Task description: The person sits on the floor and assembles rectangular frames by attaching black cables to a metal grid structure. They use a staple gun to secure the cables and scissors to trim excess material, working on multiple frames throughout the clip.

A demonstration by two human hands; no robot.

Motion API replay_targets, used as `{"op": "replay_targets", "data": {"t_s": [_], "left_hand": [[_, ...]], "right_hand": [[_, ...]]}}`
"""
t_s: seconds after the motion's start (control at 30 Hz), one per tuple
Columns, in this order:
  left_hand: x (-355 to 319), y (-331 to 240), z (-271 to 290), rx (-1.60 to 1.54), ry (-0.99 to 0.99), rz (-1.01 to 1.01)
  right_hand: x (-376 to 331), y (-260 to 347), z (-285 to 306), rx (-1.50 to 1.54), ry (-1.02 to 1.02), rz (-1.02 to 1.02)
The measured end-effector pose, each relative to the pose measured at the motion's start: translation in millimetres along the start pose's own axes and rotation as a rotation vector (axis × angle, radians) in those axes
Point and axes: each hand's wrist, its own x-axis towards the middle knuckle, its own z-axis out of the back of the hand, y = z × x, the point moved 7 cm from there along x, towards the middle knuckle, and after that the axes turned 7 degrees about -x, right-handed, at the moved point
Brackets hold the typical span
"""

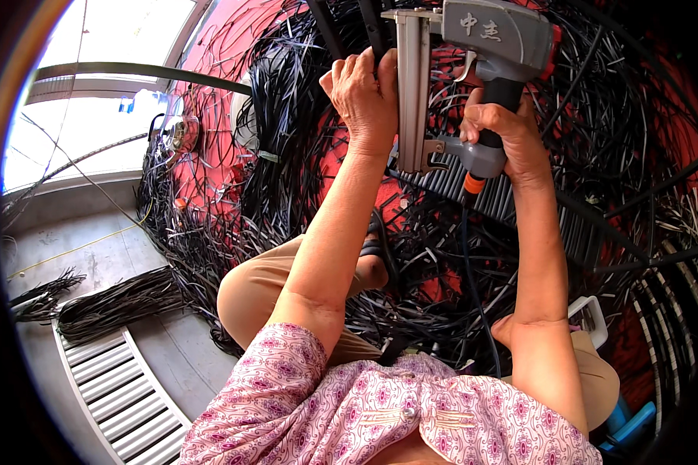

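My right hand (508,128) is wrapped round the black grip of a grey pneumatic nail gun (500,35) at the upper right. The gun's long silver magazine (412,93) stands upright, close beside my left hand (364,97). The fingers of that left hand are curled at a dark bar (372,27) at the top edge; their undersides are hidden. Another dark bar (326,27) runs alongside it. From the orange fitting (474,184) at the base of the grip, a thin dark air hose (469,263) drops toward my legs.
Loose black strips (287,116) lie in tangled heaps over the red floor (217,124). Below the gun is a dark slatted piece (473,194). At left, a bundle of dark strips (120,302) rests by a white slatted rack (120,380). A blue object (632,426) sits lower right.
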Motion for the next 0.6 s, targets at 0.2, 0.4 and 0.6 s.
{"op": "replay_targets", "data": {"t_s": [0.2, 0.4, 0.6], "left_hand": [[-0.3, 0.0, 1.6, -0.024, 0.007, -0.005], [0.0, 2.5, -0.3, -0.052, 0.039, 0.014], [-2.8, 6.1, 0.4, -0.06, -0.022, -0.02]], "right_hand": [[2.2, -2.2, 0.8, -0.005, 0.026, 0.004], [1.6, 1.0, -2.0, -0.031, 0.007, -0.006], [-2.5, 5.4, -4.3, -0.093, -0.01, 0.013]]}}
